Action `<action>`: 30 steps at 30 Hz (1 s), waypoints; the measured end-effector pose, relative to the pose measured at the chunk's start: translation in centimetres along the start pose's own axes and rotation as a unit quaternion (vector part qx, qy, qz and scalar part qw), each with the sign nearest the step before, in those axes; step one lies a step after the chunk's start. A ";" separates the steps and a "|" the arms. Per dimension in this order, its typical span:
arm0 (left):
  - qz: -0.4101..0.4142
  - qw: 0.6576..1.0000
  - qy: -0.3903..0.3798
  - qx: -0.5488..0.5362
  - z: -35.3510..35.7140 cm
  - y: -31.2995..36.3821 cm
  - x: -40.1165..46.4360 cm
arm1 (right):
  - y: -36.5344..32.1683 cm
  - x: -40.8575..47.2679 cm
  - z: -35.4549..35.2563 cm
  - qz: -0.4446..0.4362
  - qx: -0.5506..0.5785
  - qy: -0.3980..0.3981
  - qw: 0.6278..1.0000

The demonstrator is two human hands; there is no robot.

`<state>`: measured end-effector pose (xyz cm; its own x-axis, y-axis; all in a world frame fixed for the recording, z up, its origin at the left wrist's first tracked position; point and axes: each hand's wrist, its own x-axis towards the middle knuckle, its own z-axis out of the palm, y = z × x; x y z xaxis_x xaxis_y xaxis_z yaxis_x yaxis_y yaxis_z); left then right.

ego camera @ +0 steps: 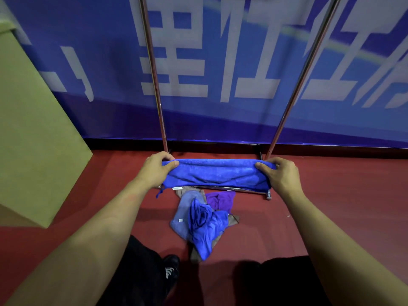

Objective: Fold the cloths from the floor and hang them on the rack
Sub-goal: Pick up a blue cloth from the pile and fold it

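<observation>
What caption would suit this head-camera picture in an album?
Both hands, left hand and right hand, hold a folded blue cloth before the metal rack, above a cloth pile on the red floor.

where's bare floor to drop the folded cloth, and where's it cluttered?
Bare red floor lies right of the cloth pile, out past the rack's base bar. Another bare patch sits between the pile and the cardboard box. It is crowded straight below the blue cloth held by the left hand and right hand.
</observation>
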<state>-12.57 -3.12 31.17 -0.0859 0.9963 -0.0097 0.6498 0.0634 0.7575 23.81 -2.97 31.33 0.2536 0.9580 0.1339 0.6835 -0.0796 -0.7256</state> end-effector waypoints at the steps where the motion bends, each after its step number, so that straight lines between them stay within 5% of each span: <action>1: -0.001 1.000 -0.012 -0.003 -0.2 0.0 -0.1 | 0.0 0.1 -0.1 0.001 0.004 0.004 1.000; 10: 0.038 0.993 -0.043 -0.098 -0.7 1.9 -0.8 | -0.8 -0.1 -1.7 0.020 0.207 -0.063 0.976; 18: 0.015 0.990 -0.092 -0.108 -0.6 0.2 -0.4 | -1.2 -0.5 -2.0 0.032 0.243 -0.027 0.969; 30: -0.037 0.924 -0.330 0.187 3.7 0.8 -1.8 | -5.9 -2.6 -2.2 -0.029 0.327 -0.100 0.939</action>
<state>-9.10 -4.65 29.37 0.2595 0.7992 -0.5422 0.8872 0.0245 0.4607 20.61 -5.57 36.73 0.0497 0.9933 0.1045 0.1083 0.0987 -0.9892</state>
